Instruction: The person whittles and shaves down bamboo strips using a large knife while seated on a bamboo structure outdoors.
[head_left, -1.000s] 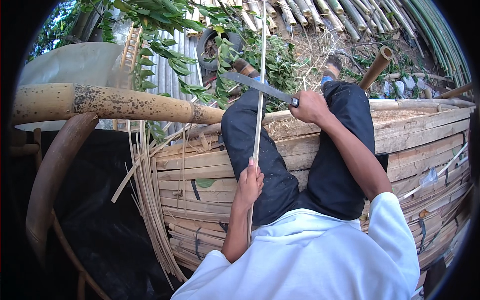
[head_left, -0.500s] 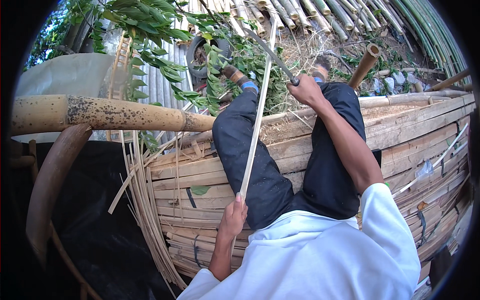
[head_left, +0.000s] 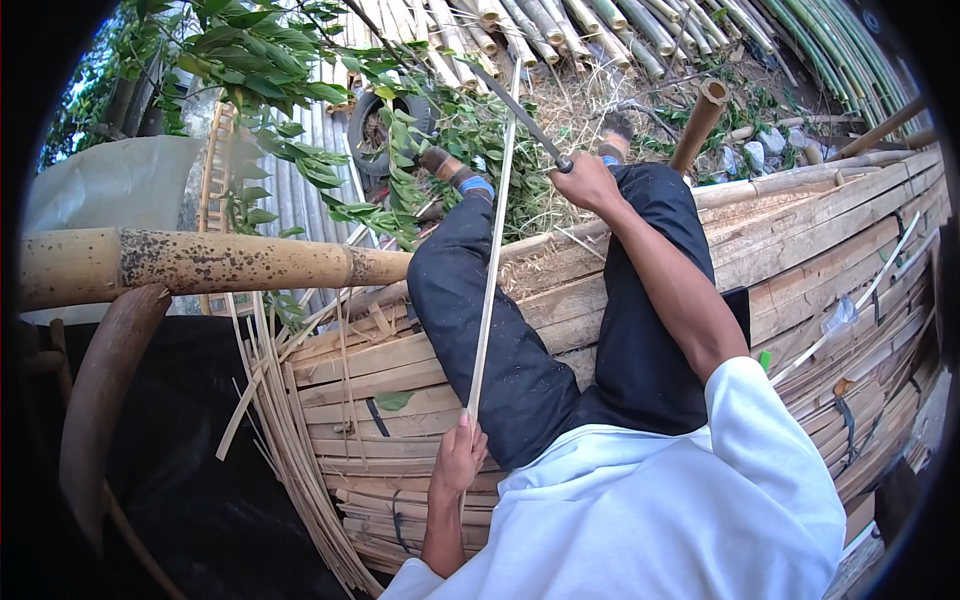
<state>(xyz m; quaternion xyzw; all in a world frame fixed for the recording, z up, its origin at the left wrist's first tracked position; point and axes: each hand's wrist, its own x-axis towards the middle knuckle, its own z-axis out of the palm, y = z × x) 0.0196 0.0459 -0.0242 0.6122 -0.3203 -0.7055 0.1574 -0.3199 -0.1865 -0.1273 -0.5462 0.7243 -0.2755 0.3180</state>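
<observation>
My left hand [head_left: 460, 455] is closed around the lower part of a long, thin, pale bamboo strip [head_left: 490, 290]. The strip slants up past my left leg, and its far tip is beyond my feet. In my right hand [head_left: 585, 182], near my right knee, is the dark handle of a long-bladed knife [head_left: 522, 120]. Its blade points away to the upper left and crosses the strip near the strip's far end. Whether blade and strip touch there I cannot tell.
I sit on stacked bamboo slats [head_left: 380, 365]. A thick bamboo pole [head_left: 230, 262] reaches in from the left, above a bundle of thin strips [head_left: 290, 470]. Beyond my feet are leafy branches [head_left: 270, 60], a tyre [head_left: 425, 115] and cut bamboo poles [head_left: 590, 30]. An upright bamboo post [head_left: 700, 125] stands right.
The whole view has shifted slightly, so most things appear farther left. Both hands keep their hold, and the knife still crosses the strip near its far end.
</observation>
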